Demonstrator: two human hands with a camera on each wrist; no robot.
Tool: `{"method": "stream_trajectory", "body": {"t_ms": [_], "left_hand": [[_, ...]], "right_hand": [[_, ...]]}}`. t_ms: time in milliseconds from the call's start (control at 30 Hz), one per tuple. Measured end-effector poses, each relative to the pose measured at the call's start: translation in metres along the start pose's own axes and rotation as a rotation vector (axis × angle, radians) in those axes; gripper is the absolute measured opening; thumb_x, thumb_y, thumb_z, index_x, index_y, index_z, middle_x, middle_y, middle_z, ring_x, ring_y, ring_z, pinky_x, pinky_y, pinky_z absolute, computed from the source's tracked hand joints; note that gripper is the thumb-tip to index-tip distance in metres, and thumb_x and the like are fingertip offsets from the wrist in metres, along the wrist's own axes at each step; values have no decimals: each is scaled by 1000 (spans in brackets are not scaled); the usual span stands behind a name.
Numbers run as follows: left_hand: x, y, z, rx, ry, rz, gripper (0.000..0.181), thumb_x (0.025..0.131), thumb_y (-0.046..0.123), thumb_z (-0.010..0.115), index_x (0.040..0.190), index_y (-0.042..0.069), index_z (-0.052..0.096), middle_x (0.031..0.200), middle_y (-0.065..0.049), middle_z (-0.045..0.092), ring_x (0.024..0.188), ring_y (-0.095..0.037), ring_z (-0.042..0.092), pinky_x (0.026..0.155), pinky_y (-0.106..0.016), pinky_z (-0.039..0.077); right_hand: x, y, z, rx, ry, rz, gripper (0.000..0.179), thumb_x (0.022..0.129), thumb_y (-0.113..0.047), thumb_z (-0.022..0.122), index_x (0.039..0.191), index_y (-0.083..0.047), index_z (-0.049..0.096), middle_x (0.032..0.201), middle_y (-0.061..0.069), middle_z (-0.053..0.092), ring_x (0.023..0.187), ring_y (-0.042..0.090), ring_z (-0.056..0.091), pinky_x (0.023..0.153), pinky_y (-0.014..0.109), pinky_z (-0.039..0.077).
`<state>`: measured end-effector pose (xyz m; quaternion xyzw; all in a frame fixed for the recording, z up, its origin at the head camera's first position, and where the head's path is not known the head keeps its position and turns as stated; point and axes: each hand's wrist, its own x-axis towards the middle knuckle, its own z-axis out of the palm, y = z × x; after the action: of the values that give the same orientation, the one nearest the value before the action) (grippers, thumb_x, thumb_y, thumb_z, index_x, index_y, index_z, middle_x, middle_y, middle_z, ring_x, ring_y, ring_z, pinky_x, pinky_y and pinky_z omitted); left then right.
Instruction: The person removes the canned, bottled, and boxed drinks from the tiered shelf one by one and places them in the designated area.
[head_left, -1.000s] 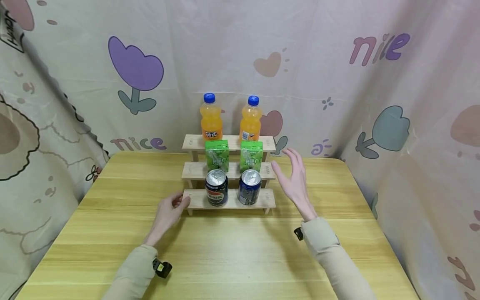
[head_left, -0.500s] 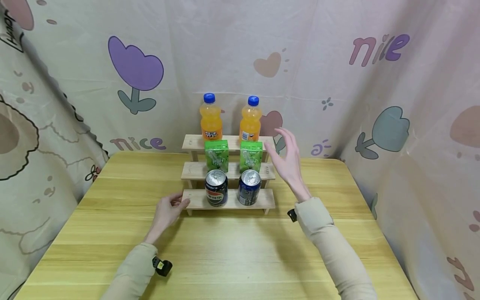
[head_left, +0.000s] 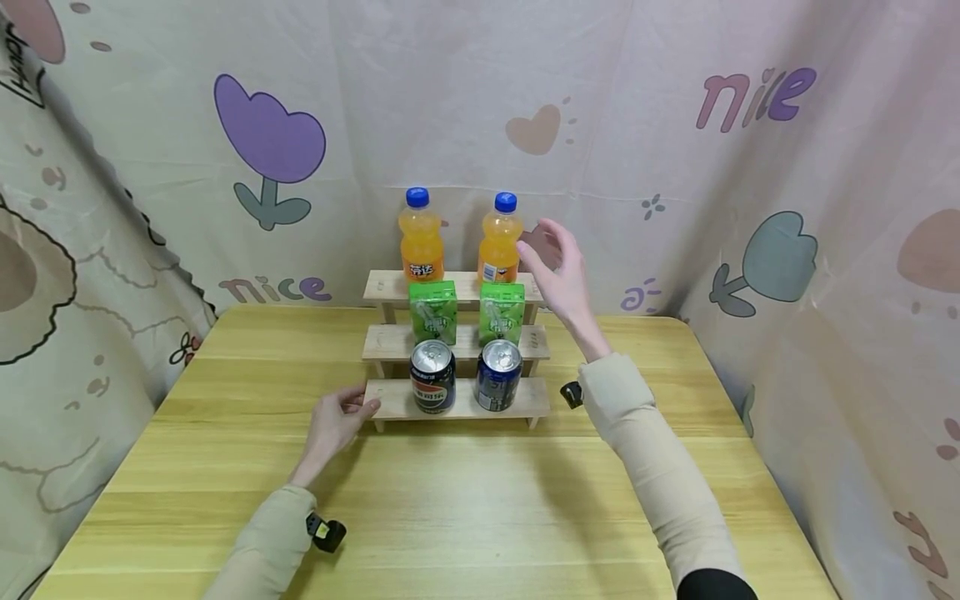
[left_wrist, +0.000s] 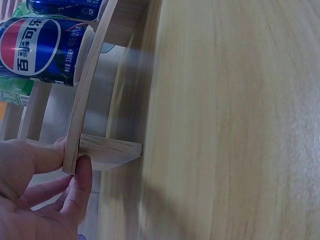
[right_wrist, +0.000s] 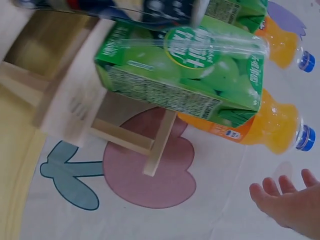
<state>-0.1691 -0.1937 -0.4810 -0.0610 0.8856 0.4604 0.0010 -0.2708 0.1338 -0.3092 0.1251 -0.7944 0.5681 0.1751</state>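
Note:
A three-step wooden display shelf (head_left: 393,400) stands on the table. My left hand (head_left: 336,427) pinches the left end of its lowest board, thumb (left_wrist: 47,156) on top and fingers underneath. Two Pepsi cans stand on that board, the left can (head_left: 432,379) and the right can (head_left: 498,377). Two green juice boxes, left (head_left: 433,312) and right (head_left: 502,312), stand on the middle step. On the top step are two orange soda bottles with blue caps, left (head_left: 422,242) and right (head_left: 500,242). My right hand (head_left: 562,275) is beside the right bottle, fingers spread, holding nothing.
The wooden table (head_left: 450,517) runs out in front and to both sides of the shelf. A printed curtain (head_left: 420,100) hangs close behind the top step and along both sides. Each sleeve has a small black camera at the wrist.
My right hand has risen from beside the middle step, moving up and left to the right soda bottle. The left hand keeps its grip on the lowest board, and the drinks stand unmoved.

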Motion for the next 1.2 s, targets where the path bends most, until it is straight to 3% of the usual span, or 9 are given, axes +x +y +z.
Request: {"method": "stream_trajectory", "body": {"t_ms": [267,767,1000,1200], "left_hand": [[-1,1,0,-24,-2,-7,46,94,16,71,130,-11,59,112,-28,70,102,-38,70,79,-31,62],[-1,1,0,-17,8,-2,45,94,15,71,130,-11,60,111,-28,70,103,-39,70,80,-33,62],[-1,2,0,-24,-1,-10,46,94,15,71,130,-11,59,111,-29,70,103,-39,70,84,-37,62],[0,1,0,-17,1,-10,46,94,15,71,130,-11,59,110,-28,70,100,-37,70,80,-32,62]], "right_hand": [[23,-9,8,111,-99,81,60,100,-25,62,151,-5,39,158,17,39,146,35,40,124,47,33],[53,-13,16,112,-245,128,52,105,-27,53,152,-8,41,156,14,45,141,31,48,121,43,38],[58,-15,18,132,-257,145,50,107,-25,50,151,-4,42,152,19,47,135,35,51,118,44,42],[62,-17,19,107,-235,194,48,107,-26,49,148,-3,45,150,19,49,136,33,51,119,41,41]]}}
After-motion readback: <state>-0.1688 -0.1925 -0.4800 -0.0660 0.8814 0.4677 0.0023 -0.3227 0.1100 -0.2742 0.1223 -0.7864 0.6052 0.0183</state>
